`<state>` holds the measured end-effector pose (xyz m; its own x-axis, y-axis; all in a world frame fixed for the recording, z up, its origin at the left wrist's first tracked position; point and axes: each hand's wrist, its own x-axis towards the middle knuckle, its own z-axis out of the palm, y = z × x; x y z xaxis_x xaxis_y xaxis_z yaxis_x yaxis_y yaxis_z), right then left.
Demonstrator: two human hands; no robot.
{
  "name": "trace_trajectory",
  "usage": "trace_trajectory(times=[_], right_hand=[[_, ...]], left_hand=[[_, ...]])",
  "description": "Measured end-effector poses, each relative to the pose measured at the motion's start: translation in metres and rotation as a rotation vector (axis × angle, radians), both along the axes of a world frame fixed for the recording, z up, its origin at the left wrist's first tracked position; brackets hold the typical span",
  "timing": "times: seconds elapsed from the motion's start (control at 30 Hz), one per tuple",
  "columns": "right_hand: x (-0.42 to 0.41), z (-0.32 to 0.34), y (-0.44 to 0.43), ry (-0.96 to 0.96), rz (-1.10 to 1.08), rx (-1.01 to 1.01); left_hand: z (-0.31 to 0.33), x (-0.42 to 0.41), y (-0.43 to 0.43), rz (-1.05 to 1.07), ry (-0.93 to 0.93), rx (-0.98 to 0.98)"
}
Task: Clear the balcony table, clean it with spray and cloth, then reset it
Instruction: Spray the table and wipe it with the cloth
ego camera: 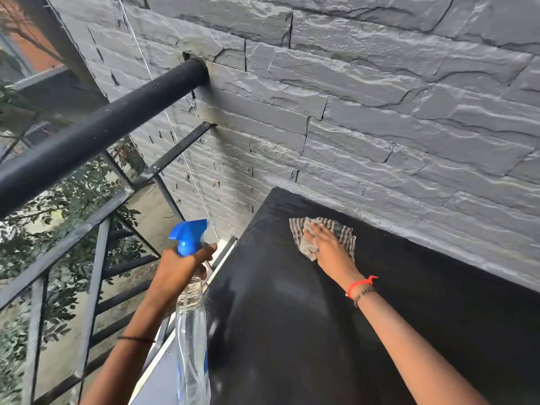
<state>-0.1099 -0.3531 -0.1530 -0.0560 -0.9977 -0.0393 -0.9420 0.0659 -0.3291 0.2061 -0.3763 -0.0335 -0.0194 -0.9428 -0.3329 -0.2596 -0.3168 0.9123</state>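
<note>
The black balcony table (292,331) fills the lower right, its top bare with faint pale smears near the middle. A checked grey cloth (339,229) lies at the table's far corner by the wall, and my right hand (327,248) presses flat on it. My left hand (181,267) grips the neck of a clear spray bottle (193,346) with a blue trigger head (188,235). The bottle hangs upright just beyond the table's left edge, its nozzle pointing left.
A grey stone-clad wall (380,112) runs along the table's far side. A black metal railing (87,135) with bars stands close to the left, trees and a drop beyond it. A thin wire (163,103) runs down along the wall.
</note>
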Motion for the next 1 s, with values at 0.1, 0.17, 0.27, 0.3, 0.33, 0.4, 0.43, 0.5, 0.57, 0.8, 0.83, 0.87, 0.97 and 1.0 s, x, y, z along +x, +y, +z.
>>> trace_trajectory(times=[0.1,0.17,0.27,0.3,0.33,0.4,0.43,0.5,0.57,0.8,0.83,0.87,0.97,1.0], right_hand=[[-0.015,-0.003,0.033,0.027,0.03,0.006],[-0.027,-0.005,0.045,0.008,-0.031,-0.023],[-0.024,-0.002,0.034,-0.046,-0.156,-0.038],[-0.019,0.0,0.023,-0.043,-0.175,-0.041],[-0.013,0.003,0.009,-0.041,-0.184,-0.042],[0.001,0.006,-0.023,-0.038,-0.169,-0.036],[0.01,0.009,-0.04,-0.032,-0.153,-0.026],[0.031,0.014,-0.068,-0.032,-0.104,-0.013],[0.06,0.018,-0.087,-0.045,-0.026,-0.009],[0.178,0.013,-0.028,-0.095,0.255,-0.068],[0.194,0.011,-0.007,-0.092,0.291,-0.071],[0.21,0.011,0.015,-0.109,0.314,-0.067],[0.242,0.014,0.081,-0.07,0.462,-0.028],[0.25,0.016,0.103,-0.014,0.513,0.012]], left_hand=[[-0.001,0.003,0.0,0.002,-0.004,0.001],[-0.002,0.005,-0.001,-0.008,-0.015,0.001],[-0.005,0.009,-0.001,-0.01,-0.037,0.004],[-0.006,0.01,-0.001,-0.01,-0.045,0.003],[-0.007,0.011,-0.001,-0.012,-0.052,0.001],[-0.008,0.015,0.001,-0.011,-0.048,0.001],[-0.008,0.018,0.002,-0.005,-0.039,0.005],[-0.007,0.023,0.005,0.007,-0.035,0.01],[-0.005,0.029,0.007,0.019,-0.042,0.009],[0.011,0.059,0.014,0.079,-0.025,-0.011],[0.014,0.062,0.015,0.087,-0.01,-0.011],[0.017,0.066,0.017,0.085,-0.002,-0.006],[0.024,0.074,0.024,0.091,-0.018,-0.015],[0.027,0.076,0.029,0.108,-0.026,-0.03]])
